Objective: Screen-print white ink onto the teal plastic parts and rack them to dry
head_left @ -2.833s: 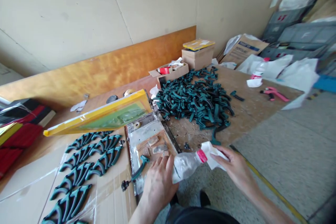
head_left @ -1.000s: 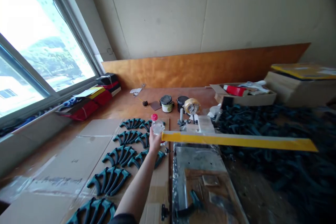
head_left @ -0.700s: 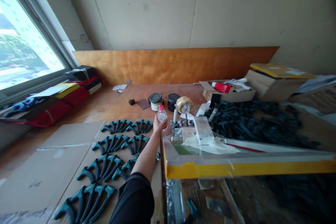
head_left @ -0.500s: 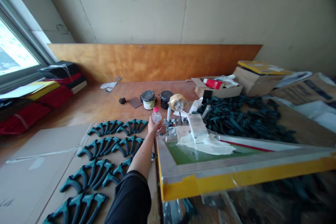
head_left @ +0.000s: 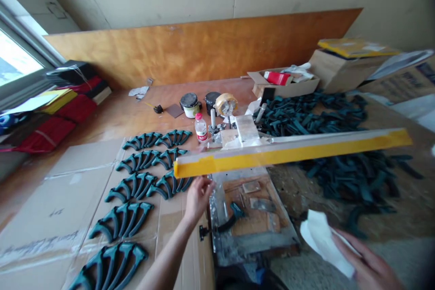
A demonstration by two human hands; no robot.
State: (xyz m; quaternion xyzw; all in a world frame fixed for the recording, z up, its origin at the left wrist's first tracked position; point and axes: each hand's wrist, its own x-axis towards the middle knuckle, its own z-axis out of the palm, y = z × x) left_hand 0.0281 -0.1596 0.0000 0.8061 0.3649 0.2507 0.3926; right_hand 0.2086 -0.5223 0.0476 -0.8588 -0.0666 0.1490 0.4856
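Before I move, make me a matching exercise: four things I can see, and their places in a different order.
1. Red-capped bottle
2. White wipe
3. Red packet
4. Single teal part

A. In the open cardboard box
B. On the flat plate
C. Upright on the table
D. In the right hand

Right pairs: 1-C, 2-D, 3-A, 4-B.

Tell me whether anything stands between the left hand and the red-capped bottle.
Yes. In this view, the left end of the raised yellow-taped frame crosses the straight line from the left hand to the bottle.
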